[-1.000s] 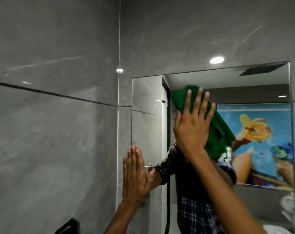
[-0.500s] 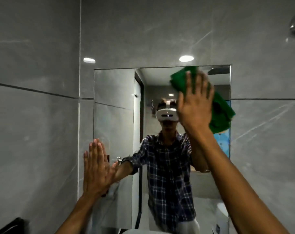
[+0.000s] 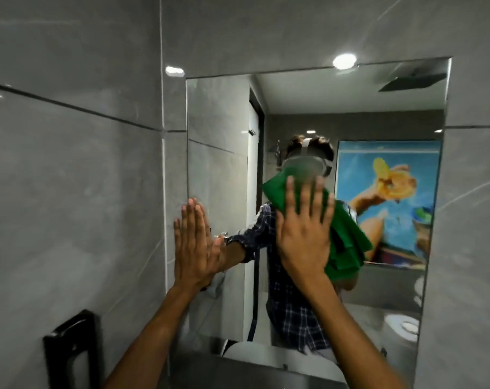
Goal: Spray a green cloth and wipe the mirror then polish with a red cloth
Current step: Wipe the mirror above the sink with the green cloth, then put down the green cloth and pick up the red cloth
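A frameless wall mirror hangs on grey tiles in front of me. My right hand lies flat with fingers spread, pressing a folded green cloth against the middle of the glass. Most of the cloth shows to the right of and above the hand. My left hand rests flat, fingers together, against the mirror's left edge and holds nothing. No red cloth and no spray bottle are in view.
Grey tiled walls surround the mirror. A black wall fixture sits at the lower left. The white rim of a basin shows below the mirror. The glass reflects a person in a plaid shirt and a colourful picture.
My right hand has slid the green cloth down from the mirror's top right area to its middle. My left hand stays flat at the left edge.
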Tool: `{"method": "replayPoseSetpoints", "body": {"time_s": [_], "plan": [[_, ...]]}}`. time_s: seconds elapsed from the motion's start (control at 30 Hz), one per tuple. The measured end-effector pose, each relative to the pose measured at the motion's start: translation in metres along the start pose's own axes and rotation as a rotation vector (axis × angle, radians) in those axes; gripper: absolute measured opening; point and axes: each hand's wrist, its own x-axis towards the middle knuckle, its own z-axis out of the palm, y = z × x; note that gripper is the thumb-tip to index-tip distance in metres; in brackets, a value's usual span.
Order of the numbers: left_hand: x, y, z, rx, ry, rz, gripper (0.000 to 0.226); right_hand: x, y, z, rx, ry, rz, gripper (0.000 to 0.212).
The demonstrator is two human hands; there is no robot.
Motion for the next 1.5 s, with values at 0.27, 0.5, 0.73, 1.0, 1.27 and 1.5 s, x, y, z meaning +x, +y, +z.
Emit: {"method": "replayPoseSetpoints", "body": {"time_s": [0.27, 0.5, 0.73, 1.0, 1.27, 1.5], "plan": [[-0.007, 0.012, -0.016, 0.046, -0.067, -0.061, 0.082, -0.109, -0.014, -0.004, 0.071, -0.214, -0.548, 0.056], [-0.166, 0.100, -0.047, -0.528, 0.015, -0.482, 0.059, -0.198, -0.005, -0.076, 0.862, -0.548, 0.452, 0.032], [-0.334, 0.276, -0.109, -1.142, -0.484, -1.084, 0.080, -0.312, 0.034, -0.192, 1.064, -0.647, 0.914, 0.024], [-0.445, 0.413, -0.076, -1.318, -0.841, -1.875, 0.060, -0.457, 0.192, -0.285, 0.720, -1.164, 0.841, 0.047], [-0.521, 0.469, 0.005, -1.035, -1.139, -2.043, 0.045, -0.574, 0.317, -0.269, 0.863, -1.277, 1.827, 0.033], [-0.601, 0.470, 0.113, -0.675, -1.175, -1.816, 0.045, -0.669, 0.348, -0.200, 0.717, -1.215, 1.867, 0.053]]}}
